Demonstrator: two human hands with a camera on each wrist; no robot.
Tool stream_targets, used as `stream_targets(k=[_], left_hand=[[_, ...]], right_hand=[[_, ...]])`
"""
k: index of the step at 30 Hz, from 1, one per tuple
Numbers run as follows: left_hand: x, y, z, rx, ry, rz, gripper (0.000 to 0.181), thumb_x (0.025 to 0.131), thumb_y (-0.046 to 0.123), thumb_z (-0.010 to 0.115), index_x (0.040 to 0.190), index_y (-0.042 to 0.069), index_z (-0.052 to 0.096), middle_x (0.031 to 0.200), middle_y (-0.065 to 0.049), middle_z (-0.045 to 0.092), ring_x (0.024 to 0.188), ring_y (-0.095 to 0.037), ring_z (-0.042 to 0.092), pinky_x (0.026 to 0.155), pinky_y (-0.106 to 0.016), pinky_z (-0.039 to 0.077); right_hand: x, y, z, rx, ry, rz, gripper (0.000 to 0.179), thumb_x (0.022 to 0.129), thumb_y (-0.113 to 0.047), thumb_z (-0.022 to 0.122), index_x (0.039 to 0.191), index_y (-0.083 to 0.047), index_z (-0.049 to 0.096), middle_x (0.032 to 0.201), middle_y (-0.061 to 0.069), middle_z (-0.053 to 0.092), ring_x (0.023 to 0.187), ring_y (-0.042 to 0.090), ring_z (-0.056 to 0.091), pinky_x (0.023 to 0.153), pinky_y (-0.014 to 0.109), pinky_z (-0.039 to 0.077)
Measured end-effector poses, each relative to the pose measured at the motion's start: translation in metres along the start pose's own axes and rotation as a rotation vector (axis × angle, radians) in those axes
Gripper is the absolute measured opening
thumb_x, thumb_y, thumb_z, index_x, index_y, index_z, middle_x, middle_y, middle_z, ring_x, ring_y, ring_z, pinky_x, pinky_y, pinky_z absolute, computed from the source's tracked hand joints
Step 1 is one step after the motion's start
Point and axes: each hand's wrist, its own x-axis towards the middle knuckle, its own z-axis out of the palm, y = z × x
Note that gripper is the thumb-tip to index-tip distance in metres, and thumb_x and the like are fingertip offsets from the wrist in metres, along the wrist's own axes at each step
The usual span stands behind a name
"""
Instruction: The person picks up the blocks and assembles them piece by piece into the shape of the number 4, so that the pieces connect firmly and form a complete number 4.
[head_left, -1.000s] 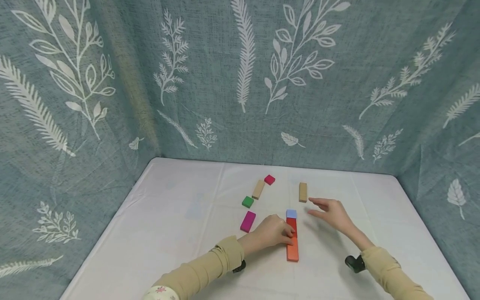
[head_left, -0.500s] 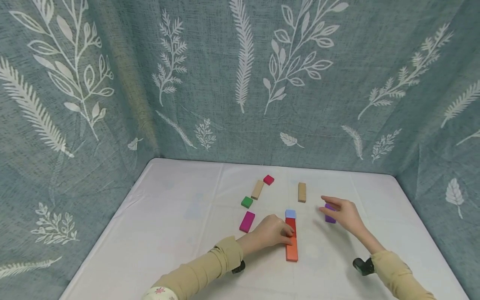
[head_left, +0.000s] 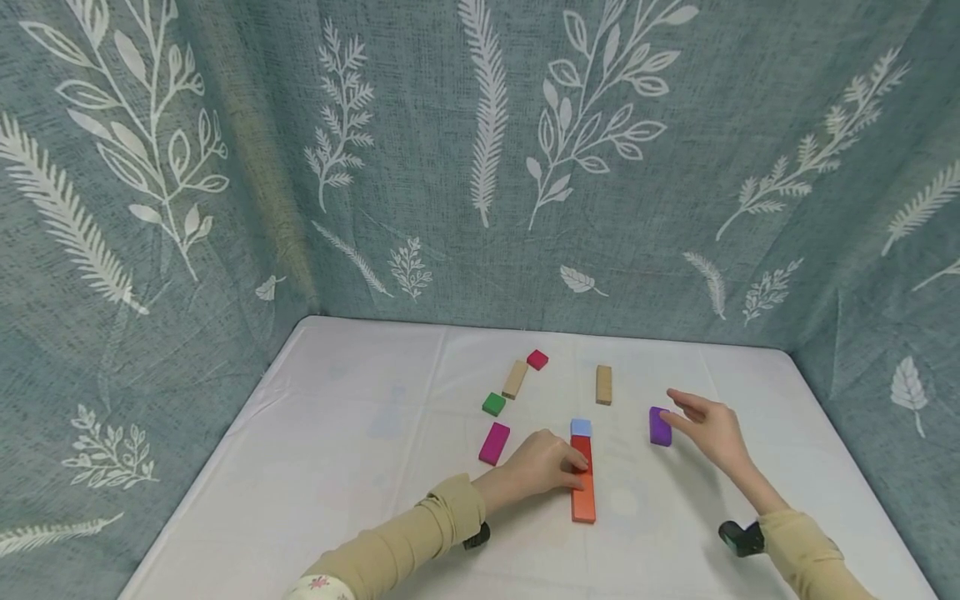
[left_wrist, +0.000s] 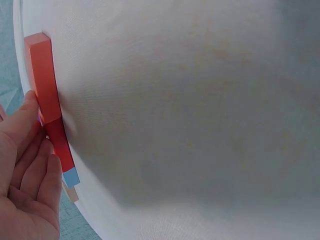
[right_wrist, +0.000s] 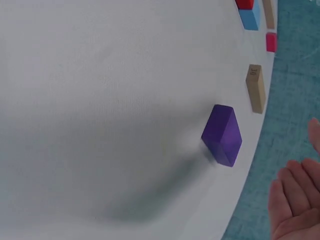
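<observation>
An orange block (head_left: 583, 507), a red block (head_left: 581, 445) and a light blue block (head_left: 581, 427) lie end to end in one straight row. My left hand (head_left: 536, 465) touches this row from the left, its thumb on the orange block and its fingertips on the red block, as the left wrist view also shows. To the right of the row lies a purple block (head_left: 660, 429). My right hand (head_left: 712, 429) hovers beside it with relaxed, spread fingers; the thumb overlaps the block in the head view, while the right wrist view shows the hand apart from it.
Left of the row lie a magenta block (head_left: 494, 443) and a green block (head_left: 493, 404). Farther back are a plain wooden block (head_left: 515, 379), a crimson block (head_left: 537, 360) and another wooden block (head_left: 603, 385). A patterned curtain (head_left: 442, 150) stands behind the white table (head_left: 352, 400).
My right hand has moved to the right, from over the purple block to beside it, so the block now shows. The left hand has stayed on the row.
</observation>
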Motion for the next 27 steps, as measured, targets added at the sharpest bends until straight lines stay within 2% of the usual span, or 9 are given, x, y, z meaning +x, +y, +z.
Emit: stream_targets(k=[6,8,10,14,15,17,27], left_hand=[[0.001,0.001,0.000,-0.008,-0.004,-0.005,0.027,0.078,0.029,0.077,0.102,0.018,0.076,0.099,0.010,0.074,0.093,-0.002,0.065,0.081,-0.011,0.046],[0.001,0.001,0.000,-0.007,-0.005,-0.011,0.027,0.078,0.029,0.078,0.102,0.019,0.076,0.098,0.010,0.074,0.092,-0.001,0.065,0.081,-0.011,0.046],[0.002,0.001,0.000,-0.005,-0.005,-0.015,0.026,0.077,0.030,0.078,0.102,0.019,0.076,0.098,0.011,0.074,0.092,-0.001,0.065,0.081,-0.012,0.046],[0.002,0.000,0.001,0.005,0.000,-0.015,0.026,0.077,0.031,0.078,0.101,0.020,0.076,0.098,0.011,0.074,0.093,0.000,0.065,0.081,-0.011,0.046],[0.002,0.000,0.001,0.004,0.001,-0.014,0.026,0.077,0.031,0.078,0.101,0.020,0.076,0.098,0.011,0.074,0.093,0.000,0.065,0.081,-0.011,0.045],[0.001,0.001,0.000,0.008,0.002,-0.013,0.026,0.077,0.031,0.078,0.101,0.020,0.076,0.098,0.012,0.074,0.093,0.000,0.065,0.081,-0.011,0.045],[0.001,0.001,-0.001,-0.010,-0.001,-0.008,0.026,0.078,0.030,0.078,0.101,0.019,0.076,0.098,0.011,0.074,0.094,-0.001,0.065,0.083,-0.012,0.046]], right_hand=[[-0.001,0.007,-0.005,-0.024,0.034,0.030,0.051,0.090,-0.027,0.065,0.128,0.006,0.055,0.128,0.027,0.056,0.119,0.041,0.054,0.091,0.037,0.047],[-0.001,0.010,-0.006,-0.025,0.041,0.036,0.051,0.090,-0.027,0.065,0.128,0.006,0.055,0.128,0.027,0.056,0.118,0.040,0.055,0.089,0.031,0.050],[-0.002,0.013,-0.007,-0.024,0.040,0.047,0.051,0.091,-0.028,0.064,0.128,0.006,0.055,0.128,0.027,0.056,0.118,0.040,0.055,0.089,0.030,0.050],[-0.004,0.013,-0.004,-0.032,0.024,0.086,0.052,0.091,-0.028,0.064,0.128,0.007,0.055,0.128,0.027,0.056,0.116,0.041,0.056,0.089,0.034,0.051],[-0.005,0.013,-0.002,-0.036,0.021,0.096,0.052,0.090,-0.028,0.065,0.127,0.007,0.055,0.127,0.028,0.056,0.116,0.041,0.056,0.090,0.040,0.050],[-0.008,0.012,0.002,-0.041,0.014,0.112,0.051,0.090,-0.027,0.065,0.126,0.008,0.055,0.126,0.029,0.056,0.115,0.042,0.057,0.090,0.043,0.049],[-0.016,0.019,0.022,-0.062,-0.035,0.184,0.051,0.090,-0.023,0.064,0.126,0.011,0.053,0.126,0.031,0.055,0.115,0.045,0.056,0.091,0.049,0.049]])
